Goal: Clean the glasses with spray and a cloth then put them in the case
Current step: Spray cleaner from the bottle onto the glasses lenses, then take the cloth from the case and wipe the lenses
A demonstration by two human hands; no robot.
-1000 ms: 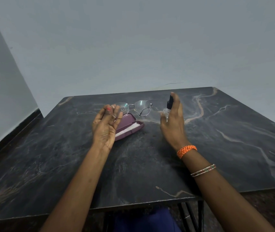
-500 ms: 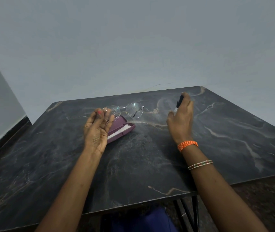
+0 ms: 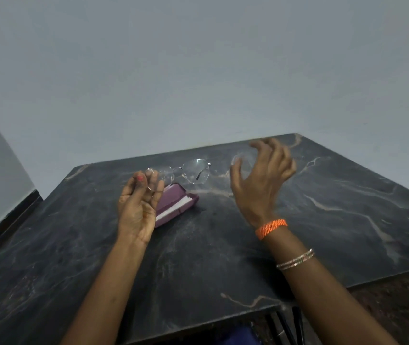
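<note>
My left hand (image 3: pixel 137 205) is raised palm up over the table, its fingertips pinching the left end of thin metal-rimmed glasses (image 3: pixel 196 170). The lenses stick out to the right, above the table. Just behind that hand an open purple case (image 3: pixel 188 199) lies on the table with a white strip, perhaps the cloth (image 3: pixel 171 210), inside. My right hand (image 3: pixel 260 185) hovers to the right of the glasses, blurred, fingers spread and curled. A faint clear shape (image 3: pixel 238 160) shows beside its thumb. I cannot make out the spray bottle's black cap.
The dark marble table (image 3: pixel 223 257) stands against a plain pale wall. Its front edge runs near my body, with black metal legs (image 3: pixel 285 327) below. My right wrist wears an orange thread band (image 3: pixel 270 227) and thin bangles.
My right hand was wrapped around the spray bottle with its black cap showing; now its fingers are spread and blurred and the cap is out of sight. My left hand still holds the glasses.
</note>
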